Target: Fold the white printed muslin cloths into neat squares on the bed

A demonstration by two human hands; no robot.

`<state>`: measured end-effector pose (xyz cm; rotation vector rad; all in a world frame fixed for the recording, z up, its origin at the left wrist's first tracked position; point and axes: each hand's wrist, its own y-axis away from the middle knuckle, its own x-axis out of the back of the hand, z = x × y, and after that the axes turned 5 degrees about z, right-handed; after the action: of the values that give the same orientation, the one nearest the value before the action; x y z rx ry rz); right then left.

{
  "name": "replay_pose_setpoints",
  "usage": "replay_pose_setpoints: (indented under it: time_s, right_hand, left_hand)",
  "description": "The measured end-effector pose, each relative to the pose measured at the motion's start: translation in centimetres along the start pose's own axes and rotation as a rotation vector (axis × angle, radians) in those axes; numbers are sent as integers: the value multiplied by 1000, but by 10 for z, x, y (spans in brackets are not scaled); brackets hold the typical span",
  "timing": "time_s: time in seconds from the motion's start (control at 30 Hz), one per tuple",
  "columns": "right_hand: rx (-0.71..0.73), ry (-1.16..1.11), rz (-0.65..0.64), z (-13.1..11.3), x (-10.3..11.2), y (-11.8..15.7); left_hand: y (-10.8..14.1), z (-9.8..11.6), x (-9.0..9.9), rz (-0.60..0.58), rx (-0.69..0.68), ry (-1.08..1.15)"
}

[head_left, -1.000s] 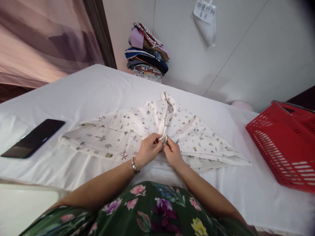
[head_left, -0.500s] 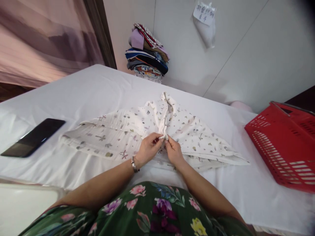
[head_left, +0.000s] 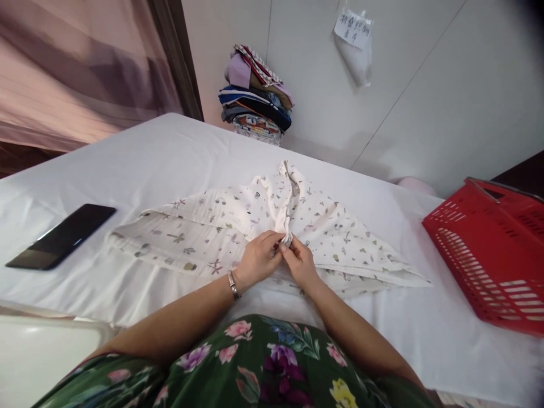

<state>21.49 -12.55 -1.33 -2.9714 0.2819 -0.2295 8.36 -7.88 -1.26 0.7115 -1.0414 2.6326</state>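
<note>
A thin white cloth [head_left: 340, 229] printed with small plants and figures lies spread across the table, gathered into a raised ridge along its middle. At the near end of that ridge, my left hand [head_left: 260, 258] pinches the bunched fabric between thumb and fingers. Right beside it, my right hand [head_left: 301, 262] grips the same bunched edge, the two sets of fingertips meeting. The part of the cloth between the fingers is mostly hidden. A metal bracelet [head_left: 233, 284] circles my left wrist.
A white sheet [head_left: 182, 153] covers the table. To the left lies a dark tablet or phone [head_left: 63, 235]. A red plastic basket [head_left: 488, 255] stands at the right. Folded clothes [head_left: 257, 96] are stacked by the wall at the back, and a paper note [head_left: 353, 31] hangs there.
My fingers have shifted slightly on the bunched edge, with the left fingers reaching further over the fold. The rest of the cloth lies as before.
</note>
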Motion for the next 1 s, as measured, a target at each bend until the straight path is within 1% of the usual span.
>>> replay_pose_setpoints:
  time_s: [0.27,0.43,0.5,0.57,0.63,0.77,0.83,0.93,1.0]
  right_hand:
    - [15,129,69,-2,1,-2]
    - [11,197,100,0,2,-1]
    - [13,235,98,2,2,0]
    - [31,261,87,4,1,0]
    - [52,283,85,6,1,1]
    - [78,286,73,6,0,3]
    - [93,259,68,5,0,3]
    - [109,222,47,2,0,3]
    - [112,210,35,1,0,3]
  left_hand:
    - [2,-5,-3,-14,111,136]
    - [2,-10,-7,29,299,272]
    - [1,-10,-8,57,383,329]
    - [1,-9,-8,80,440,380]
    - [1,-7,-7,84,425,403]
    - [2,-3,-5,34,257,315]
    - [2,-1,-4,8,198,258]
    - [2,1,-3,-11,163,189]
    - [1,0,-3,11,169,170]
